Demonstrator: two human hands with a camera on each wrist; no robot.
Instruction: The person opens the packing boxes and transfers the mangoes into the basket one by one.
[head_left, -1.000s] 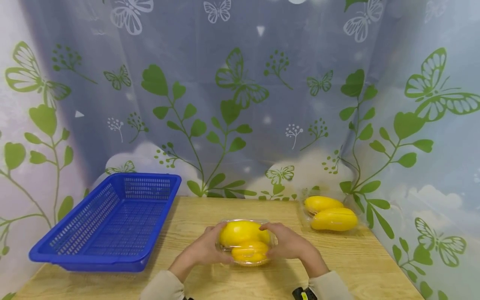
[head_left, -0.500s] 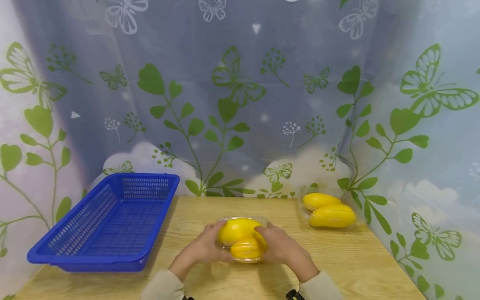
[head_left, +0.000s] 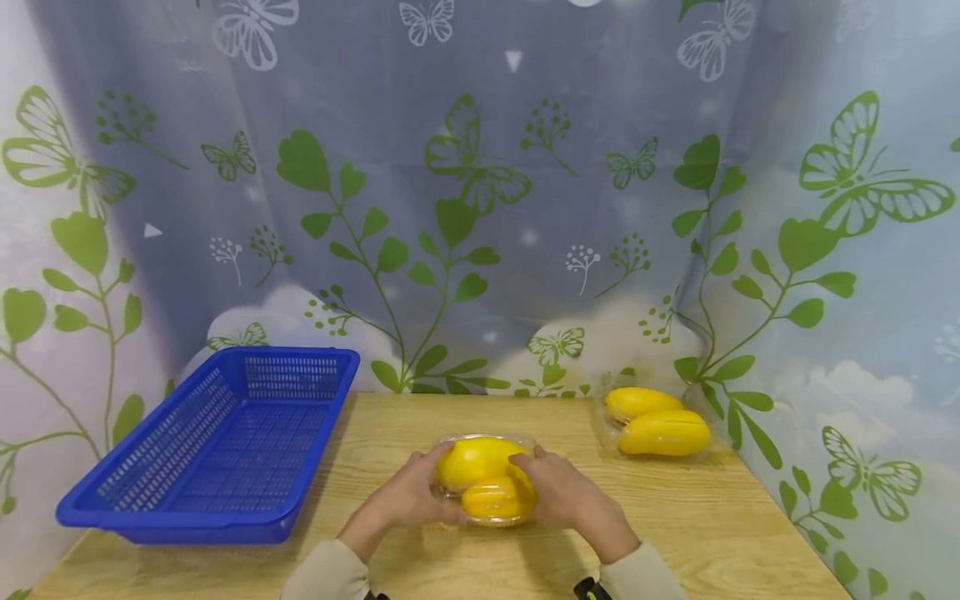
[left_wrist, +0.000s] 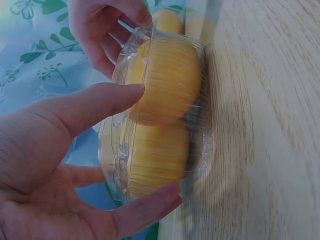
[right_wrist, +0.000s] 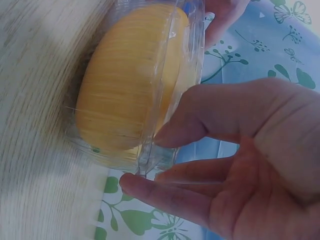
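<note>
A clear plastic clamshell box (head_left: 495, 523) sits on the wooden table, with yellow mango-like fruits (head_left: 480, 463) inside. My left hand (head_left: 412, 493) holds its left side; in the left wrist view the thumb (left_wrist: 117, 100) lies on the rim and the fingers reach round the other end. My right hand (head_left: 566, 498) grips the right side. In the right wrist view, thumb and fingers pinch the box's rim (right_wrist: 150, 155) at a corner. The lid appears closed over the fruits. My right hand hides part of the box's right side in the head view.
A blue perforated plastic basket (head_left: 225, 467) stands on the left of the wooden table (head_left: 675, 533). At the back right lies a second clear box with two yellow fruits (head_left: 663, 432). A patterned curtain (head_left: 495, 275) hangs behind the table.
My right hand has moved in, left over the box's right edge, and covers more of it. The left hand and box stay about in place; the head view has shifted slightly.
</note>
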